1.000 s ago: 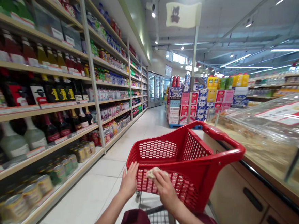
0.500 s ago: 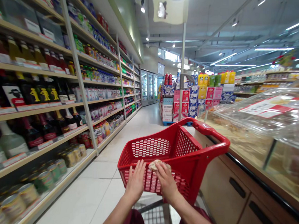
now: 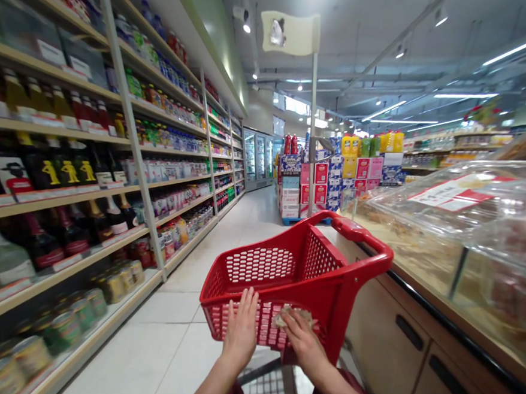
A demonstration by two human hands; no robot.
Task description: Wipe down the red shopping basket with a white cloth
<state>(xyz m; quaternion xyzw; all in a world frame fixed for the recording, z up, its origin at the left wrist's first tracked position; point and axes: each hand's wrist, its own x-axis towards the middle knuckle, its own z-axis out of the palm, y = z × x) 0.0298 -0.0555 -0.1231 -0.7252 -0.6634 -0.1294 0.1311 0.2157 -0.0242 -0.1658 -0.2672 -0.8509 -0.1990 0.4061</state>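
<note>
A red plastic shopping cart (image 3: 323,300) stands side-on in front of me, its perforated basket to the left and its handle to the right. My left hand (image 3: 242,324) lies with straight fingers against the near side of the basket, holding nothing. Under the fingers of my right hand (image 3: 300,338) is a crumpled pale cloth (image 3: 288,316), pressed to the same perforated side further right. The palm side of that hand is hidden.
Shelves of bottles and cans (image 3: 71,171) line the left. A wooden counter (image 3: 392,344) with clear plastic packs (image 3: 480,188) runs close on the right. Stacked boxes (image 3: 320,183) stand ahead, with tiled floor (image 3: 169,304) beside the cart.
My right hand has moved the cloth down and to the right along the basket side. My left hand stays against the basket. The whole view has shifted slightly.
</note>
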